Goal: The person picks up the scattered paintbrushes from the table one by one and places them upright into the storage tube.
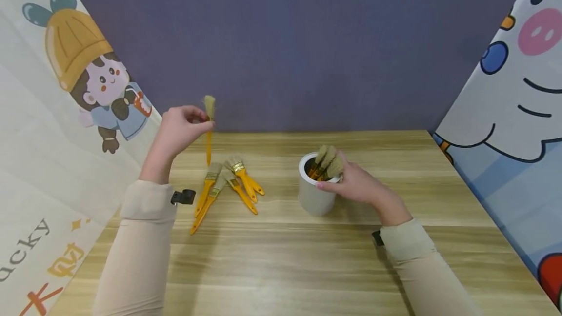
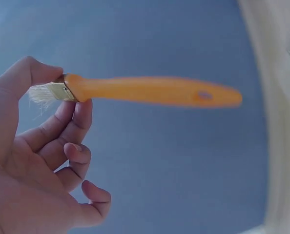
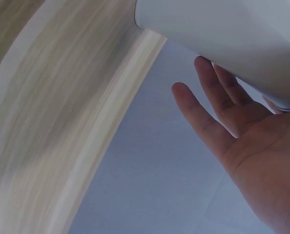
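My left hand (image 1: 184,128) is raised above the table's far left part. Its thumb and fingertips pinch a paintbrush (image 2: 150,91) at the metal band, bristles up and orange handle hanging down. Below it several paintbrushes (image 1: 204,211) lie fanned out on the wood. A white cylindrical pot (image 1: 317,199) stands right of the middle with several brushes (image 1: 326,157) in it, bristles up. My right hand (image 1: 357,182) holds the pot at its right side near the rim, thumb in front. In the right wrist view, the lower fingers (image 3: 203,119) spread loosely beneath the pot's wall.
The wooden table (image 1: 281,267) ends at a dark blue-grey backdrop (image 1: 290,48). Printed cartoon cloths hang at both sides, a white one (image 1: 35,126) on the left and another (image 1: 496,111) on the right.
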`<state>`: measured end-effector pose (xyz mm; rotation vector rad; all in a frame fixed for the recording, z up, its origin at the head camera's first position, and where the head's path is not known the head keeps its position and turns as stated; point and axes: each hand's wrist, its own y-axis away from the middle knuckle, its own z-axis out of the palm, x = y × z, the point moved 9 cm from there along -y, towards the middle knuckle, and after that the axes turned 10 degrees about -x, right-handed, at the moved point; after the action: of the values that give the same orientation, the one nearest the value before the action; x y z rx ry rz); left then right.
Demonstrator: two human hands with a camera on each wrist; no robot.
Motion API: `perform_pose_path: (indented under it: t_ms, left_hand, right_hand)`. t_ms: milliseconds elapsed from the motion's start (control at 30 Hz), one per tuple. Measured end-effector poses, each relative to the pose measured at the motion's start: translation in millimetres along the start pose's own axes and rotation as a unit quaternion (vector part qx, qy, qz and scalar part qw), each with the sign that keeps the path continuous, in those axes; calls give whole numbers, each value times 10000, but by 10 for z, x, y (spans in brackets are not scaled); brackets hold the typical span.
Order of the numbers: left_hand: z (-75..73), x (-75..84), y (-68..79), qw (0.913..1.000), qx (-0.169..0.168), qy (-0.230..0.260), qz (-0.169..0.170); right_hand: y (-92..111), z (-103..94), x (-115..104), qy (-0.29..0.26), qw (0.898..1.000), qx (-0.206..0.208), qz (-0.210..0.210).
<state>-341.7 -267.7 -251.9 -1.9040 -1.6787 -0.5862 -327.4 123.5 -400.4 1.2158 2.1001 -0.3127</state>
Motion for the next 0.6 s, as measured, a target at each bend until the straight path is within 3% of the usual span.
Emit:
perform_pose_path:
  t_ms: [167, 267, 600]
  left_hand:
    - [53, 520, 67, 9970, 186, 581, 475]
    - [119, 748, 65, 9947, 193, 691, 732]
    - [349, 1173, 98, 9910, 52, 752, 1108]
  right_hand:
    - [-3, 1, 4, 13, 10000, 27, -8]
    - [-6, -4, 8, -21, 10000, 29, -21]
    - [1, 14, 33, -129, 9999, -32, 38]
